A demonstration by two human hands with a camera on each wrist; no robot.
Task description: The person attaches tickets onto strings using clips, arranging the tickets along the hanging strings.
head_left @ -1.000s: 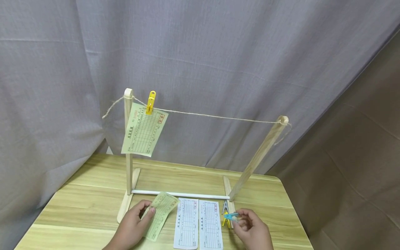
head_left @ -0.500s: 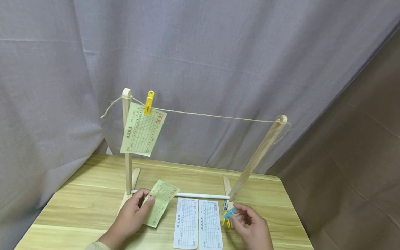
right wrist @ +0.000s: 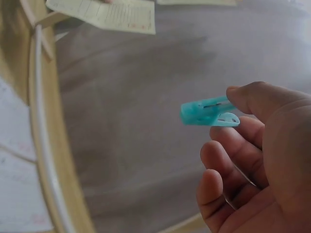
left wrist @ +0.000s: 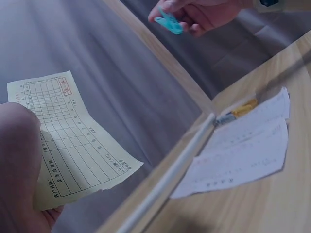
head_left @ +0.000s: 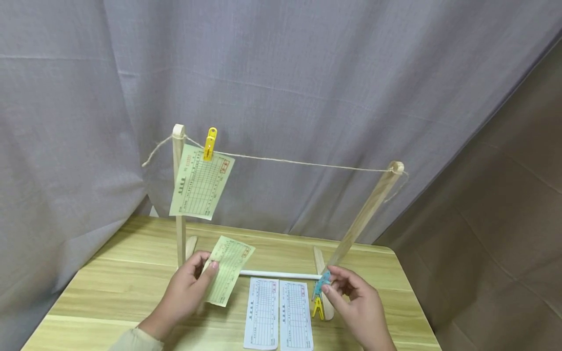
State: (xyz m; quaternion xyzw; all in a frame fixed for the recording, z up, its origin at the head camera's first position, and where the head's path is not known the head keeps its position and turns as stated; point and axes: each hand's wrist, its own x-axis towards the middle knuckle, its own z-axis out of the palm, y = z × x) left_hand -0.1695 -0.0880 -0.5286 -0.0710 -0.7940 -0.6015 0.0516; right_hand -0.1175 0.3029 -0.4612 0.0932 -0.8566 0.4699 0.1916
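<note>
My left hand pinches a yellow-green printed slip by its left edge, thumb on the front face; the slip is tilted above the table. In my right hand, thumb and fingers pinch a turquoise clothespin by its handles, and its nose points away from the palm. A similar slip hangs from the twine, clipped by a yellow clothespin near the left post. Two white printed slips lie side by side on the table between my hands.
A wooden post stands at left and a leaning wooden post at right, joined low down by a white rod. A yellow clothespin lies by the right foot. Grey curtain hangs behind the table.
My left hand has raised the yellow-green slip up and away from me. The right hand has lifted slightly, turning the turquoise clothespin more upright. The hanging slip has stayed in place.
</note>
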